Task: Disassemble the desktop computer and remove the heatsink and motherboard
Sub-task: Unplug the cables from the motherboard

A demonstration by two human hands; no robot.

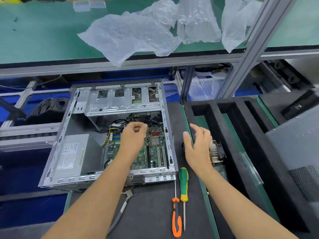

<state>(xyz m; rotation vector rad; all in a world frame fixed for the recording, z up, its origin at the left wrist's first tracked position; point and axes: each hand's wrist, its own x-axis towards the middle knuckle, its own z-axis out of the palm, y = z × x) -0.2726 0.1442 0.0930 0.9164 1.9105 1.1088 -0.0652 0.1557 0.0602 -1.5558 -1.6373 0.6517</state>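
An open silver computer case (57, 149) lies on its side on a dark mat. The green motherboard (155, 152) sits inside at the right, with black cables (124, 120) bunched above it. My left hand (133, 137) hovers over the board, fingers loosely curled, nothing visibly held. My right hand (198, 144) is outside the case to the right, fingers relaxed and spread. Just behind it a finned heatsink (215, 152) lies on the bench beside a black foam tray.
A green-handled screwdriver (183, 183), an orange-handled screwdriver (176, 219) and grey pliers (124, 202) lie on the mat (151, 213) in front of the case. The black foam tray (231, 128) with long slots is at right. Clear plastic bags (131, 35) lie on the upper green shelf.
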